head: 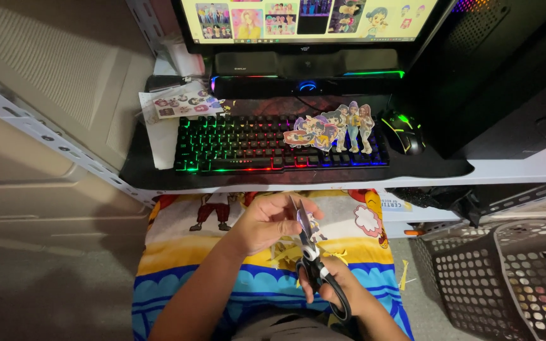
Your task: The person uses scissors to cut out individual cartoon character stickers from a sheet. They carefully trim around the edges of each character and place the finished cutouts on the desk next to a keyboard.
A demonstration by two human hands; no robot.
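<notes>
1. Here we sit low before the desk (513,169), its lit keyboard (248,144) pushed back so the finished character cut-outs (331,128) can lie flat on the keys, out of the way.
2. Below, the bright patterned cloth (178,252) over our lap catches yellow paper scraps (285,252); a perforated basket (513,278) stands to the right.
3. Our right hand (339,287) is closed through the loops of black-handled scissors (311,252), blades pointing up.
4. Our left hand (270,221) pinches a small printed figure (315,225) against the blades, held near for control.
</notes>
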